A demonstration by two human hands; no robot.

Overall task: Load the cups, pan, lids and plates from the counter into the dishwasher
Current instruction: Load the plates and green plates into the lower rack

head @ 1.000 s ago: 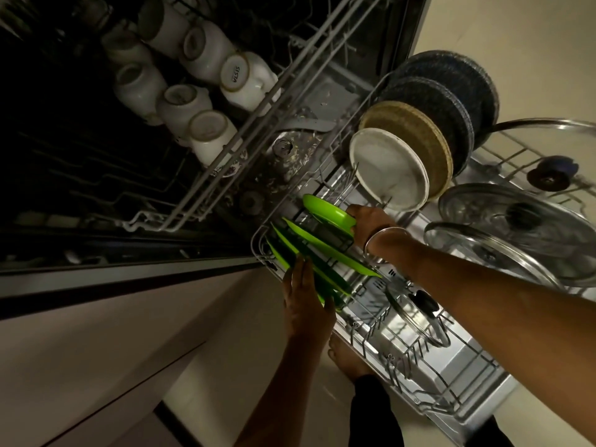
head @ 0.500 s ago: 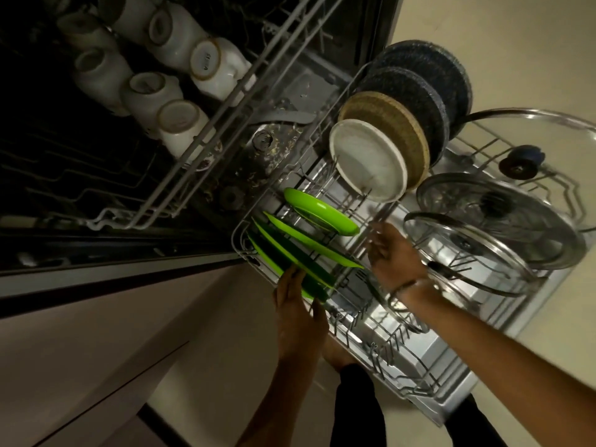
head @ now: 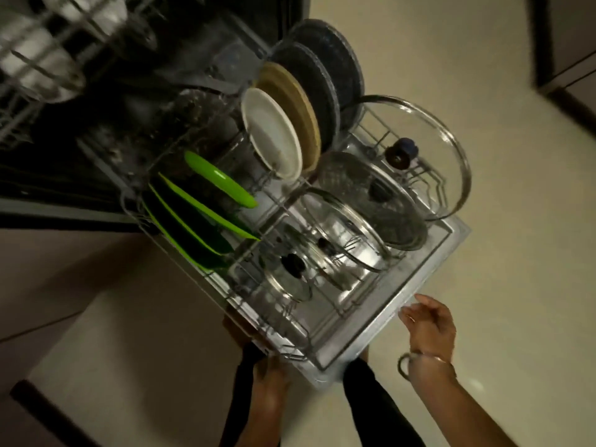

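Both hands have pulled out of the plates: right hand (head: 427,324) now hovers loose-fingered by the door (head: 429,279) edge, holding nothing; left hand (head: 269,375) is at the rack (head: 245,304) front corner, can't tell if it's gripping. Green plates (head: 206,217), lids (head: 371,201) and dark plates (head: 322,75) all sit slotted in the rack, cups (head: 35,59) blurry up top. Looks loaded, probably push-in time

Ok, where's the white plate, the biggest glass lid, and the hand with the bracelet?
white plate (head: 271,133): head view, on the middle of its face.
biggest glass lid (head: 429,130): head view, on the clear glass above its dark knob.
right hand (head: 430,324): head view, on the back of the hand, above the bracelet.
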